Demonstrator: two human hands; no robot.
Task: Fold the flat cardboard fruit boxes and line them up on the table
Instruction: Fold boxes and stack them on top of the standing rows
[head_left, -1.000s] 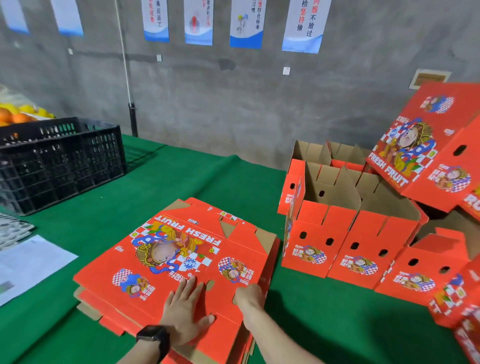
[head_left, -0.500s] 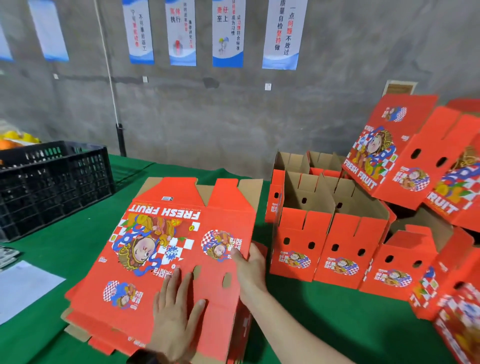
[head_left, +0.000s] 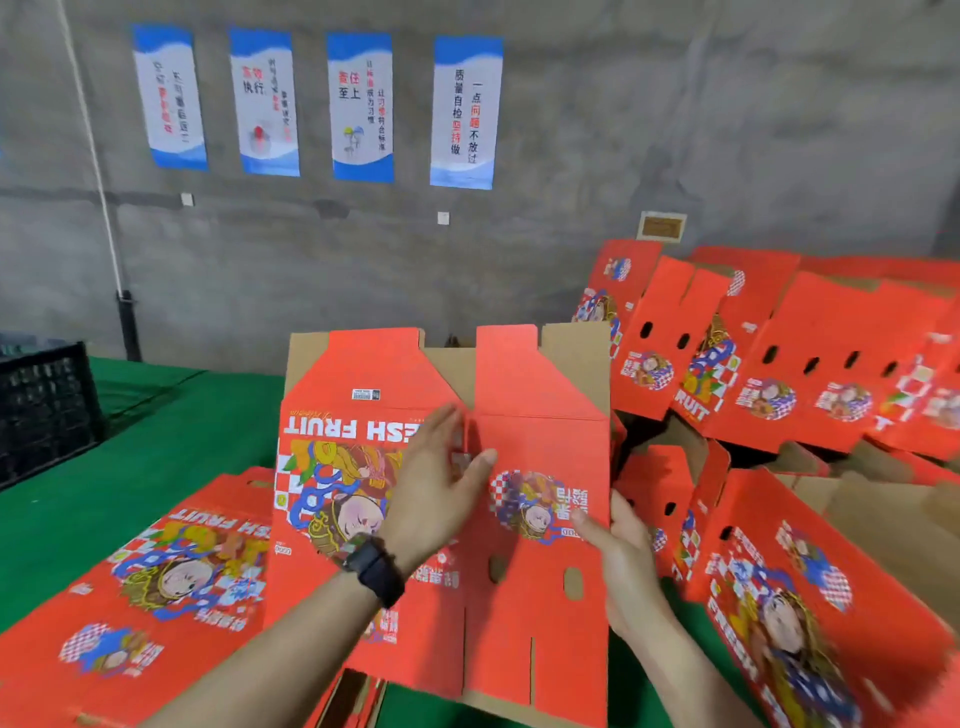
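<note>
One flat box (head_left: 540, 452) is up off the stack (head_left: 171, 587) of flats, tilted toward the person w/ the printed side facing them and "FRESH FRUIT" reading upside down on the wide panel. Its long axis runs near-to-far: slotted flaps at the near, lower end, tab flaps w/ bare brown card at the far, upper end. Both hands are on it, approx. mid-height. The left hand (head_left: 436, 493), watch (head_left: 376, 571) on the wrist, lies flat on the front w/ fingers straight. Its fingertips are right at the crease between the wide panel and the narrow panel, pressing, not gripping. The right hand (head_left: 618, 556) pinches the box's right edge, thumb on the front; the fingers go behind the card, so can't see them. So the crease runs along the long axis, directly under the left hand, and the free edge sits to the right, in the right hand. Prob. next step: swing the narrow panel about that crease to pop the flat into a tube, left hand as the hinge stop, right hand doing the pull. Folded boxes (head_left: 810, 364) are piled close on the right, touching or nearly touching the held one, so room that side looks tight. The green bench (head_left: 171, 415) shows bare cloth to the left, crate (head_left: 47, 410) at its far left.
</note>
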